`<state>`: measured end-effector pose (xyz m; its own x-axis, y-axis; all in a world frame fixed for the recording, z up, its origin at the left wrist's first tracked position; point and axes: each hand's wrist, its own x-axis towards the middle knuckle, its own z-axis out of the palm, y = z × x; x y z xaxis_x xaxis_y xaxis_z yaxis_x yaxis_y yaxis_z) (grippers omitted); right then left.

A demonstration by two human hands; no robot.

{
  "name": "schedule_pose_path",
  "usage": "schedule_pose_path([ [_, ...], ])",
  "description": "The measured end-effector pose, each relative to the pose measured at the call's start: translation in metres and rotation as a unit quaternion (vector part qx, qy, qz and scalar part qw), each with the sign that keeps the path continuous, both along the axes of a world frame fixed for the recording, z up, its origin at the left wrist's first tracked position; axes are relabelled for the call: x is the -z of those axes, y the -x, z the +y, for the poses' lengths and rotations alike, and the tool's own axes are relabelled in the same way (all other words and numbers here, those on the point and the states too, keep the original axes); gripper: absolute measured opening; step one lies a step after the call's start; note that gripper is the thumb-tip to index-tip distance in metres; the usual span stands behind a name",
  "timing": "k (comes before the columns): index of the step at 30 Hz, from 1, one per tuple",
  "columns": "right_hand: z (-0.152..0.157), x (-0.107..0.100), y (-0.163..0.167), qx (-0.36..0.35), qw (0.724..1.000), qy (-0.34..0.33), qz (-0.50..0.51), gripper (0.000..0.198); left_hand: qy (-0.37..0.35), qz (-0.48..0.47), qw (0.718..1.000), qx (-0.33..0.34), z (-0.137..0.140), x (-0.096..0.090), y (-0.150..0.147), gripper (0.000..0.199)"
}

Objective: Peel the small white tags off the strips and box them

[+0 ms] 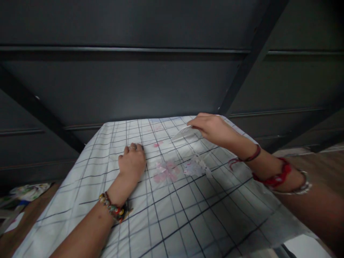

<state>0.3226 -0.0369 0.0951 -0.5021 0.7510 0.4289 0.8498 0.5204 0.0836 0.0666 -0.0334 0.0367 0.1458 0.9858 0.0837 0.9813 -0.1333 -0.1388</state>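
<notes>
My left hand (132, 160) rests palm down on the white checked cloth (172, 222), its fingers apart and slightly bent; a ring shows on one finger. Between the fingers and thumb of my right hand (212, 127) is the edge of a thin white sheet (184, 133), lifted at a slant above the cloth. Pale pink petal-like shapes (166, 172) lie between my hands. Beside them is a small cluster of whitish, see-through pieces (195, 166). A smaller bright pink shape (158, 144) sits farther back.
A dark panelled wall (150, 86) stands right behind the cloth-covered surface. Crumpled patterned material (29, 191) lies low at the left. A white object (306, 246) shows at the bottom right, below the cloth's edge, and brown floor (331, 166) lies at the right.
</notes>
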Motion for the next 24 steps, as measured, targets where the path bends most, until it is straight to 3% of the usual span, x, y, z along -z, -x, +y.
schedule_pose_path([
  [5, 0.039, 0.011, 0.054, 0.019, 1.000, 0.000, -0.005, 0.036, 0.020, 0.001, 1.000, -0.022, 0.003, 0.002, 0.005, 0.046],
  [9, 0.049, 0.016, 0.073, -0.008, 1.000, 0.019, -0.017, 0.035, 0.025, -0.002, 0.999, -0.026, 0.005, 0.004, 0.006, 0.045],
  [18, 0.023, 0.009, 0.053, -0.042, 0.997, 0.060, -0.038, 0.035, 0.032, -0.010, 0.999, -0.030, 0.005, 0.003, 0.006, 0.045],
  [24, 0.024, 0.000, 0.053, 0.080, 0.994, 0.057, -0.057, 0.038, 0.032, -0.003, 0.999, -0.036, 0.006, 0.005, 0.005, 0.044],
])
